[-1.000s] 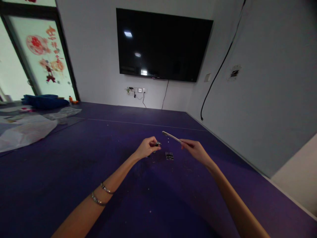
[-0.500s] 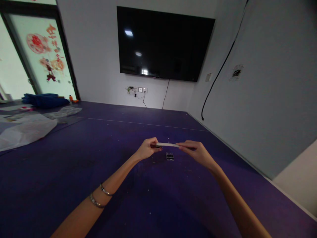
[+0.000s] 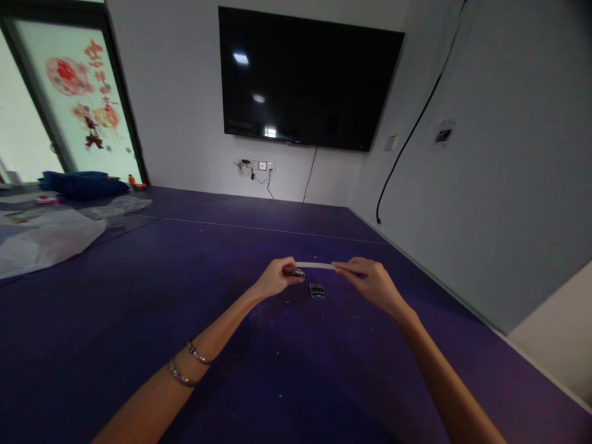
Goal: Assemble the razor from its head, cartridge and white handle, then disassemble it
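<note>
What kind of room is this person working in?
Probably an indoor activity or meeting room, not a workshop. A large dark television hangs on the plain wall, purple matting covers the floor, and red paper decorations are stuck on a glass door at the left.

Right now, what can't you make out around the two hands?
Head view only:
- Small dark part in the left hand: mostly covered by the fingers, too small to identify.
- White strip: both ends hidden in the grips; right hand covers one.
- Dark piece on the purple floor: too small for detail.
</note>
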A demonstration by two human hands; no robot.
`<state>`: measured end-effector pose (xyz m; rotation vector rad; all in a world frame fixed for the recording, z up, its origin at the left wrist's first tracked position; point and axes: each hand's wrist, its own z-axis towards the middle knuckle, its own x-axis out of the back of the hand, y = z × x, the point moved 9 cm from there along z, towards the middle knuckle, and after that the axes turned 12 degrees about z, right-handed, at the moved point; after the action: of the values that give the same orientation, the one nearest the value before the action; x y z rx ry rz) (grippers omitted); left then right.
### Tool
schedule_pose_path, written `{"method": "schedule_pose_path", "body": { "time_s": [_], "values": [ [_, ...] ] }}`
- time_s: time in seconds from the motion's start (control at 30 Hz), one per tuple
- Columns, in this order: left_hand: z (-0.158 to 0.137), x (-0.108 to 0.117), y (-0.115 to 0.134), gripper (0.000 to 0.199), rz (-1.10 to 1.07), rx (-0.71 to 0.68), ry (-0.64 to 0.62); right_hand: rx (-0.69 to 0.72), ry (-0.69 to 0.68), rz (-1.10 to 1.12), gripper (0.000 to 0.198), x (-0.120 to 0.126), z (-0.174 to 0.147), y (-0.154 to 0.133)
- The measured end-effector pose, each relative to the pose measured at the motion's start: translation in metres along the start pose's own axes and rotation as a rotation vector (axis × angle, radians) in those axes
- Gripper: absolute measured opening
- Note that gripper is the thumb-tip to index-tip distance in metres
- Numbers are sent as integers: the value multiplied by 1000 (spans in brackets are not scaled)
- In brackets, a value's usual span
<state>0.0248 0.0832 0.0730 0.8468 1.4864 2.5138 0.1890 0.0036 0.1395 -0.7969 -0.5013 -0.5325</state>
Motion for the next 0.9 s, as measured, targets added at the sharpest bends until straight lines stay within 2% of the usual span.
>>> {"method": "schedule_pose_path", "body": {
  "time_s": [0.17, 0.3, 0.43, 0.57, 0.73, 0.9],
  "values": [
    [0, -1, -1, 25, -17, -6, -12, 0, -40, 21, 28, -3, 0, -4],
    [1, -2, -1, 26, -24, -5, -11, -8, -2, -6, 27, 0, 0, -3],
    [1, 0, -1, 22, 25, -12, -5, 3, -55, 51, 27, -6, 1, -1],
    [0, 0, -4, 24, 13, -9, -6, -10, 16, 26, 25, 0, 1, 0],
    [0, 0, -3, 24, 22, -39, 0, -20, -47, 126, 27, -6, 0, 6],
    [1, 0, -4, 28, 20, -43, 13, -24, 2, 146, 27, -1, 0, 14]
  ]
}}
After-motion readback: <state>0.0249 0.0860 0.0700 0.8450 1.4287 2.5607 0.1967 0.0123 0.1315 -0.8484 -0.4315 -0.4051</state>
